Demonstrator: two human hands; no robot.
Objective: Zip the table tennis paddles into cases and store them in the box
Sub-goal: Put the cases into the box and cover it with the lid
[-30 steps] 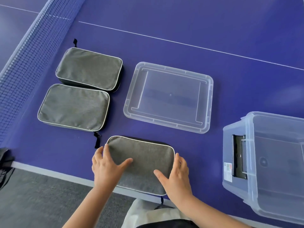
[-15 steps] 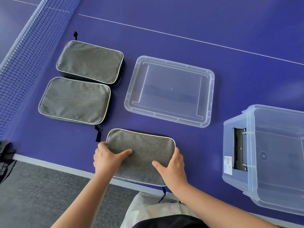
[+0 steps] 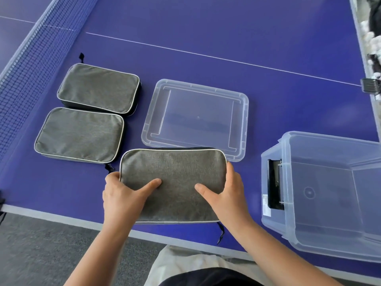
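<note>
We have one head-worn view, looking forward and steeply down, close over the table (image 3: 268, 48) edge.

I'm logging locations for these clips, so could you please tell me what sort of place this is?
Most likely a table tennis room or sports hall. The work surface is a blue table tennis table with white lines, its net stretches along the left, and what may be white balls lie at the far right.

Light: bright, even daylight on my desk (image 3: 268, 38)
Shadows: soft, faint
Focus: sharp centre
Edges: wide-angle bending, slight blur
</note>
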